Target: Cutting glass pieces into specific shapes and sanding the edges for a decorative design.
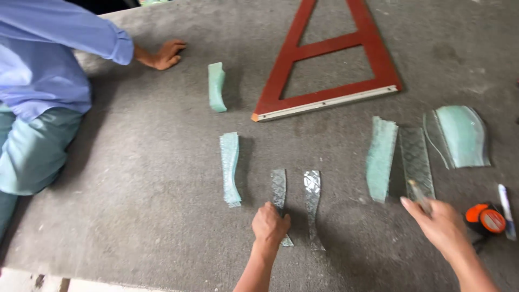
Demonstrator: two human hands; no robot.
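Down on the grey table point(135, 178), the left hand point(269, 224) lies with fingers curled over a narrow wavy strip of patterned glass point(279, 190), beside a matching strip point(312, 208). Meanwhile the right hand point(440, 224) pinches a slim tool point(419, 196) just over a rectangular patterned pane point(415, 159), near an orange tape measure point(486, 218). Across the table, another person's hand point(165, 54) rests flat.

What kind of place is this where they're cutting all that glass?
Probably a glass-cutting workshop. Stacks of wavy patterned glass strips lie on a grey felt-covered table, beside a red triangular square and an orange tape measure. The right hand holds a slim tool; the left hand presses one strip.
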